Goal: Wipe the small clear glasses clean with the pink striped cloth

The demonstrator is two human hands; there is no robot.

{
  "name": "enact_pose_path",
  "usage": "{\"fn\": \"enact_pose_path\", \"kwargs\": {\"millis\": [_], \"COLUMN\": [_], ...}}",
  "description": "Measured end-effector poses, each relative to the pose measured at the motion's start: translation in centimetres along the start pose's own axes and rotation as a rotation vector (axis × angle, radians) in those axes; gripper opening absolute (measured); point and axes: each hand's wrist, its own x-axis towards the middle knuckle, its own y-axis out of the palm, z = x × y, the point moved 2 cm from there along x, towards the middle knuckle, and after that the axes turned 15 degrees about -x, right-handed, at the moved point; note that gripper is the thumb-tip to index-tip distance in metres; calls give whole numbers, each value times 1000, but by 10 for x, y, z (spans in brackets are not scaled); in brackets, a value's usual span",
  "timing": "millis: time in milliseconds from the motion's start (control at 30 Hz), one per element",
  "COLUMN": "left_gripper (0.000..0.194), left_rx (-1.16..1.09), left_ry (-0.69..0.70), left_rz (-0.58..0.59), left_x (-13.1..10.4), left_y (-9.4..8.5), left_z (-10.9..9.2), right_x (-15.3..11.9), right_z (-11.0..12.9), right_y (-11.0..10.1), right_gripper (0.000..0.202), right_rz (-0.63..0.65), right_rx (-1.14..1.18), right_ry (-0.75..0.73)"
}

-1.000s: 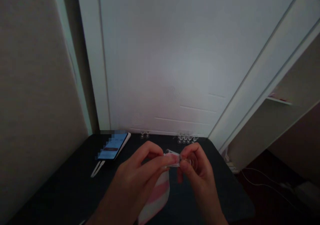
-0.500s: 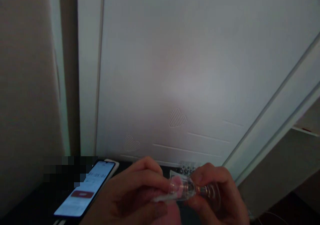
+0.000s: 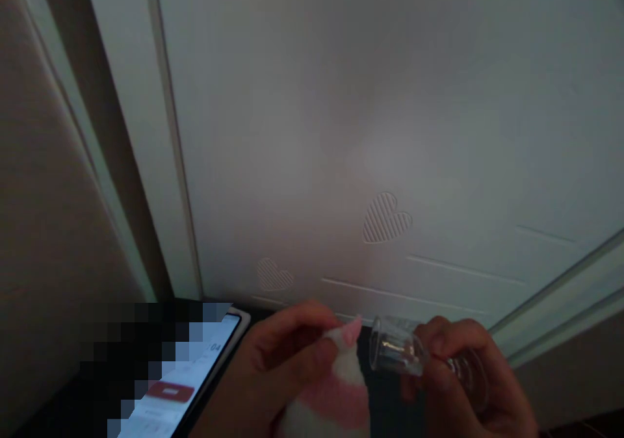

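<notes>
My left hand (image 3: 292,360) pinches a pink-and-white striped cloth (image 3: 336,399) between thumb and fingers, its pointed pink tip sticking up. The rest of the cloth hangs down past the bottom edge of the view. In my right hand (image 3: 463,360), a small clear stemmed glass (image 3: 397,347) lies on its side, gripped by the stem. Its mouth faces left, towards the cloth tip, with a narrow gap between them. The round foot of the glass shows partly behind my right fingers.
A lit phone (image 3: 195,373) lies on the dark surface left of my hands, partly blurred out by blocks. Behind stands a white panel (image 3: 302,132) with embossed hearts and lines. A brown wall or board (image 3: 39,230) rises at the left.
The cloth tip, earlier inside the glass, is now out of it. My right hand with the glass has moved right, away from the left. The camera view has tilted.
</notes>
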Motion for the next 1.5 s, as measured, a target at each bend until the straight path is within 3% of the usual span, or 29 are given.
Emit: {"fn": "enact_pose_path", "kwargs": {"millis": [100, 233, 633, 1000, 1233, 1500], "left_gripper": [19, 21, 8, 27, 11, 14], "left_rx": [-22, 51, 502, 457, 458, 446], "left_ry": [-17, 57, 426, 358, 337, 308], "left_rz": [-96, -163, 50, 166, 160, 178], "left_x": [2, 0, -17, -19, -18, -20], "left_y": [-10, -20, 4, -5, 0, 0], "left_z": [2, -1, -16, -10, -13, -15], "right_x": [4, 3, -9, -11, -12, -12], "right_z": [-5, -2, 13, 18, 20, 22], "right_y": [0, 1, 6, 8, 11, 12], "right_gripper": [9, 12, 11, 15, 16, 16], "right_rz": [54, 94, 131, 40, 71, 125], "right_rx": [25, -13, -116, -161, -140, -134], "right_ry": [0, -17, -22, -83, -116, -132]}}
